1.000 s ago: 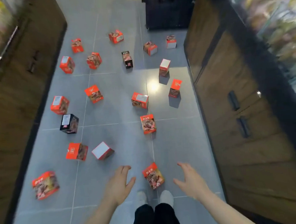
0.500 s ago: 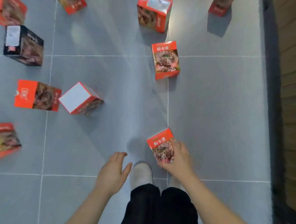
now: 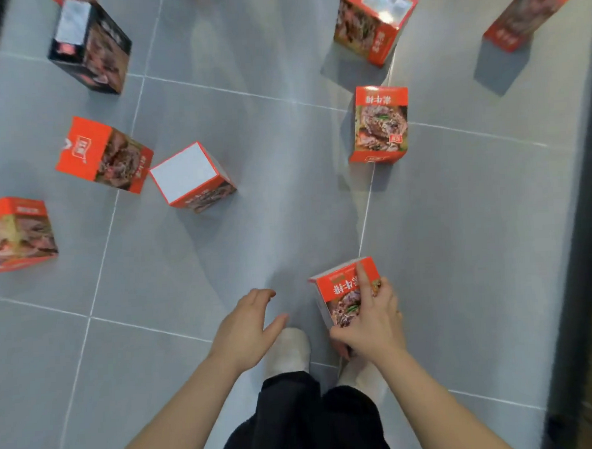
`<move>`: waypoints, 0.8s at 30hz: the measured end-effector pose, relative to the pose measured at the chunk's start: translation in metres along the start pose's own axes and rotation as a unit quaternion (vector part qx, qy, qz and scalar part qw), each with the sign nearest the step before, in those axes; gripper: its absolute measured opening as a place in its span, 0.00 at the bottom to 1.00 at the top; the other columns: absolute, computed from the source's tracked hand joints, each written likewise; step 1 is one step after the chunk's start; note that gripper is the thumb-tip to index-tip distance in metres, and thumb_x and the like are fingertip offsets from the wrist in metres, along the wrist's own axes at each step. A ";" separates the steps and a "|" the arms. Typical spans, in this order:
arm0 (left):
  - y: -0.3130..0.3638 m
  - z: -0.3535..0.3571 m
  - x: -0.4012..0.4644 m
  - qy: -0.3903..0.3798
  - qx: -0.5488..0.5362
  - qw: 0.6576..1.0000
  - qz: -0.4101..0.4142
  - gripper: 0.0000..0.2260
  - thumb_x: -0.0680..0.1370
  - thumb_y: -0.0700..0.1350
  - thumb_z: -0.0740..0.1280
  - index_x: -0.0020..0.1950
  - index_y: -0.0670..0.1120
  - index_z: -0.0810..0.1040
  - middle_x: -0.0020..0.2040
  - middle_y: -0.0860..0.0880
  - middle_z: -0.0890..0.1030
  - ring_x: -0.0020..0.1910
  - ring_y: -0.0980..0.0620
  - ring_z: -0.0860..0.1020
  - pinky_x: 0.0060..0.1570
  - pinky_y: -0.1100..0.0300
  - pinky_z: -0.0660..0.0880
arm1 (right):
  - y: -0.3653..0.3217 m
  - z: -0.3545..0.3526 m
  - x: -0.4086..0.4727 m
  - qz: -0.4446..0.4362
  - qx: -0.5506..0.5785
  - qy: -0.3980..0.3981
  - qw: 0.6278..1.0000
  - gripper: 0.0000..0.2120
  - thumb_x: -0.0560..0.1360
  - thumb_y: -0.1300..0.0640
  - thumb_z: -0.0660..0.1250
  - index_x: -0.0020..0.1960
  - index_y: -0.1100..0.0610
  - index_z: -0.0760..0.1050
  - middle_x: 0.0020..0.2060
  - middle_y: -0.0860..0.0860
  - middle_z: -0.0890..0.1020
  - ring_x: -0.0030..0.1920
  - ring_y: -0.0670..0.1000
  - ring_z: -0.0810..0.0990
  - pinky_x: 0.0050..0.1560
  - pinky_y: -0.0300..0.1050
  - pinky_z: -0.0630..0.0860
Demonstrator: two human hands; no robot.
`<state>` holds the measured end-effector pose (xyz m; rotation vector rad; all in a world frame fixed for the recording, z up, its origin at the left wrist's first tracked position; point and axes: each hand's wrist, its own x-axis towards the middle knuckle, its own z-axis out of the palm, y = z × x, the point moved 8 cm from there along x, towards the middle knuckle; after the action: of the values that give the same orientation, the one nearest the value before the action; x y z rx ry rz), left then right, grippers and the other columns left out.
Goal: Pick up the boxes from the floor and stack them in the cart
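The task was barely begun: from the left edge across to the upper right of the frame at least seven boxes lay scattered on the grey tiled floor (image 3: 253, 226), among them a black box (image 3: 90, 49) at upper left, and no cart was in view. At lower centre the left hand (image 3: 245, 330) hovered empty with fingers loosely spread, while just right of it the right hand (image 3: 368, 327) gripped the nearest red box (image 3: 342, 290). Compared with half a second earlier, that box was tilted up and the hold looked firmer.

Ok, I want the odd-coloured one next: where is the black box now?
In the head view the black box stands on the floor at upper left, beyond the orange box and far from both hands.
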<state>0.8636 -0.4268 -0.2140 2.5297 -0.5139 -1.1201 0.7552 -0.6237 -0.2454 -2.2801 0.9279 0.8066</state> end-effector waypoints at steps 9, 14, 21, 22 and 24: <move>0.104 -0.123 -0.072 -0.037 -0.266 0.961 -0.058 0.31 0.74 0.59 0.68 0.70 0.58 0.55 0.60 0.56 0.72 0.59 0.56 0.73 0.53 0.68 0.71 | -0.115 -0.166 -0.098 -0.162 0.091 0.017 0.982 0.58 0.54 0.33 0.71 0.72 0.35 0.36 0.68 0.51 0.57 0.68 0.57 0.62 0.65 0.58 0.68; 0.129 -0.176 -0.076 0.028 -0.422 0.904 -0.060 0.30 0.69 0.45 0.76 0.60 0.59 0.59 0.53 0.61 0.74 0.47 0.69 0.73 0.42 0.74 0.72 | -0.161 -0.214 -0.112 -0.232 0.136 0.000 0.963 0.57 0.54 0.37 0.73 0.68 0.29 0.36 0.60 0.41 0.56 0.65 0.46 0.63 0.64 0.44 0.66; 0.099 -0.238 -0.087 0.128 -0.349 0.928 -0.038 0.37 0.62 0.48 0.79 0.63 0.62 0.63 0.52 0.63 0.76 0.48 0.70 0.74 0.47 0.72 0.71 | -0.216 -0.260 -0.091 -0.340 -0.024 -0.010 0.940 0.49 0.61 0.47 0.79 0.74 0.50 0.55 0.76 0.51 0.54 0.76 0.51 0.53 0.74 0.49 0.56; 0.097 -0.241 -0.090 0.122 -0.327 0.937 -0.025 0.37 0.61 0.49 0.79 0.63 0.63 0.63 0.52 0.62 0.77 0.50 0.68 0.75 0.51 0.68 0.72 | -0.231 -0.258 -0.092 -0.362 -0.056 -0.027 0.930 0.50 0.61 0.47 0.79 0.75 0.50 0.54 0.75 0.50 0.56 0.75 0.51 0.54 0.74 0.50 0.57; 0.095 -0.243 -0.094 0.112 -0.285 0.952 0.005 0.38 0.59 0.51 0.77 0.64 0.65 0.63 0.54 0.61 0.76 0.53 0.63 0.75 0.55 0.63 0.72 | -0.258 -0.243 -0.097 -0.393 -0.110 -0.086 0.909 0.53 0.60 0.48 0.78 0.76 0.47 0.50 0.73 0.47 0.61 0.73 0.49 0.58 0.71 0.48 0.62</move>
<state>0.9699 -0.4325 0.0420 2.0986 -0.1152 -0.8119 0.9686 -0.5866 0.0511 -2.4119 -0.2021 0.7337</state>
